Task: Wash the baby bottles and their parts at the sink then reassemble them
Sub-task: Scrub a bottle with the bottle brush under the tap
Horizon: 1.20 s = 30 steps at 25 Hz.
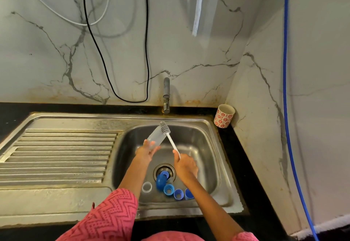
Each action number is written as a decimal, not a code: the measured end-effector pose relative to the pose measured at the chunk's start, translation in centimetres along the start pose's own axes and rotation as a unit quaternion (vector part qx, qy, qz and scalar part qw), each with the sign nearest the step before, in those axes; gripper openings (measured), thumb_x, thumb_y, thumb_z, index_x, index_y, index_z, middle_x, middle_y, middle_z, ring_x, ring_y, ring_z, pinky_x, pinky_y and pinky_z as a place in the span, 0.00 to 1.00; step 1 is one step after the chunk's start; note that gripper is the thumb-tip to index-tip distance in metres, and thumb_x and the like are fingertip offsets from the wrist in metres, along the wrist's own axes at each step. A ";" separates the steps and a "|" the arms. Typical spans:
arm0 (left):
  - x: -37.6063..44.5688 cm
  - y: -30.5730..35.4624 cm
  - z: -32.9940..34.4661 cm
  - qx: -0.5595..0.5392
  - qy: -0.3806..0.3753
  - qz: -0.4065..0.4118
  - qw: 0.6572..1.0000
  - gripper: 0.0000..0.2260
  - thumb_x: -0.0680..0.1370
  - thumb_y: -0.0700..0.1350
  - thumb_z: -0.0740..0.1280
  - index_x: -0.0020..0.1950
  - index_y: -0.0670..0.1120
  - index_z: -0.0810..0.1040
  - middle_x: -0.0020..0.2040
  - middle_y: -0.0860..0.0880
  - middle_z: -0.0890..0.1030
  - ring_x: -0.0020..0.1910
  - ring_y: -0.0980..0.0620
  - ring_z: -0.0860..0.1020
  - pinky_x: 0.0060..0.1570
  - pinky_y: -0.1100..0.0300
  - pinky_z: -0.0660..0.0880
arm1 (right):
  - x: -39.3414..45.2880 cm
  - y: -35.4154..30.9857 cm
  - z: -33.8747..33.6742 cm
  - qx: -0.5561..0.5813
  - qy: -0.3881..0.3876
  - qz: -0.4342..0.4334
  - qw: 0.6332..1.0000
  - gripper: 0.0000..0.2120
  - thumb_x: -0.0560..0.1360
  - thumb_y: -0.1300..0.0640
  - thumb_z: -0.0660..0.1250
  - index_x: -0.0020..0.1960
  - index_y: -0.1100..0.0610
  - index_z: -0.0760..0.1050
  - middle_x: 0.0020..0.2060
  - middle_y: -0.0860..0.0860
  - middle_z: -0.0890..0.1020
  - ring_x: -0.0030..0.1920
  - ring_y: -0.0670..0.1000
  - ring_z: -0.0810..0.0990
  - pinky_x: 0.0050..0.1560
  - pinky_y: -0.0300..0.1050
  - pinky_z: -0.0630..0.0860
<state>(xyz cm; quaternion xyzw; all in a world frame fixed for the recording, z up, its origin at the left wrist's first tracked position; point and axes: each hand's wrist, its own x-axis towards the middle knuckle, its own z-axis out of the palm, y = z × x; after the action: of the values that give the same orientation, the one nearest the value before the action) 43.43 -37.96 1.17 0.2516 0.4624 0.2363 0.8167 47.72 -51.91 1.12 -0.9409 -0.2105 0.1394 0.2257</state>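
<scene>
My left hand (145, 152) grips a clear baby bottle (155, 136) over the sink basin (206, 146), its mouth tilted up and away. In my right hand (184, 166) I hold a white-handled bottle brush (171, 138), its grey bristle head just outside the bottle's mouth. Several blue bottle parts (168, 188) lie near the drain at the basin's near side, among them a blue cap (161, 182). A clear ring (147, 187) lies left of them.
A tap (166, 97) stands behind the basin. A ribbed steel drainboard (56, 157) stretches to the left. A red-patterned cup (224, 115) sits on the black counter at the back right corner. Black and white cables hang on the marble wall; a blue hose (286, 89) hangs at right.
</scene>
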 end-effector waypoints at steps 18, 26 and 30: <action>1.3 0.6 0.4 0.016 -0.090 -0.038 0.995 0.23 0.81 0.52 0.58 0.71 0.39 0.64 0.74 0.42 0.62 0.73 0.39 0.59 0.59 0.28 0.60 | 0.1 -1.5 -3.1 0.275 -0.244 0.110 0.923 0.22 0.80 0.41 0.53 0.37 0.57 0.68 0.25 0.48 0.66 0.21 0.44 0.61 0.19 0.35 0.57; 1.5 0.8 -1.3 0.045 -0.063 -0.042 0.996 0.25 0.76 0.41 0.67 0.70 0.36 0.63 0.60 0.36 0.71 0.58 0.38 0.72 0.54 0.44 0.76 | 1.3 0.7 -3.3 0.294 -0.151 0.109 0.938 0.23 0.79 0.39 0.53 0.35 0.56 0.66 0.24 0.47 0.67 0.20 0.44 0.61 0.18 0.36 0.57; 1.1 1.3 -1.6 -0.008 -0.099 -0.043 0.994 0.18 0.78 0.38 0.64 0.66 0.35 0.66 0.63 0.35 0.70 0.58 0.40 0.74 0.55 0.53 0.78 | 1.4 1.3 -3.8 0.266 -0.157 0.131 0.942 0.23 0.79 0.39 0.54 0.36 0.57 0.68 0.24 0.48 0.67 0.17 0.43 0.61 0.17 0.36 0.58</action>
<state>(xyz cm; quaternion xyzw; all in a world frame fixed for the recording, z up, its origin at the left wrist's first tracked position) 42.39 -35.97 0.57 0.2474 0.3877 0.1780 0.8700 50.74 -53.67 3.54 -0.8321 -0.0730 0.3642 0.4120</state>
